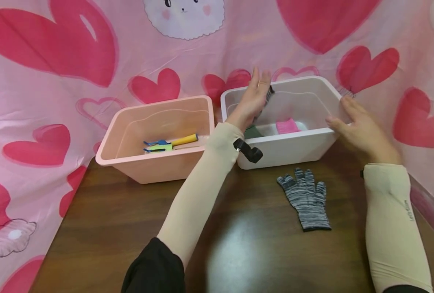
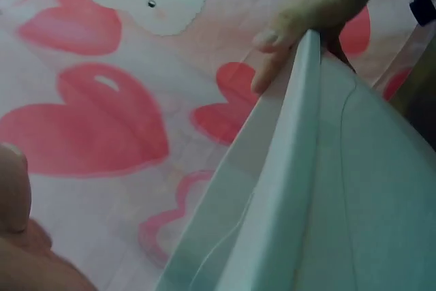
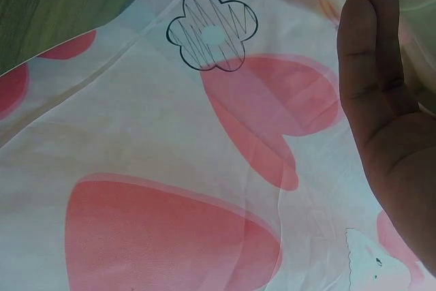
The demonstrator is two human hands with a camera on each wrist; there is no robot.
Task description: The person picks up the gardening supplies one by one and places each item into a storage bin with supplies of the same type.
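My right hand [image 1: 365, 130] holds the right end of the white plastic bin [image 1: 286, 148], thumb over the rim and fingers along the outer wall. In the right wrist view those fingers [image 3: 371, 46] lie straight. My left hand [image 1: 251, 97] is over the bin's left part, fingers straight and pointing up. A dark grey knit piece [image 1: 269, 92] shows just behind that hand, mostly hidden by it. Inside the bin lie a pink cloth-like item [image 1: 287, 126] and a dark green one [image 1: 252, 132]. A grey striped knit glove [image 1: 308, 199] lies flat on the table in front.
Left of the white bin stands a peach plastic bin [image 1: 158, 165]. It contains a yellow-handled tool [image 1: 184, 139] with a blue end and a light green tool [image 1: 162, 147]. Behind both bins hangs a pink heart-patterned cloth [image 1: 187, 53]. The table [image 1: 158, 228] is brown wood.
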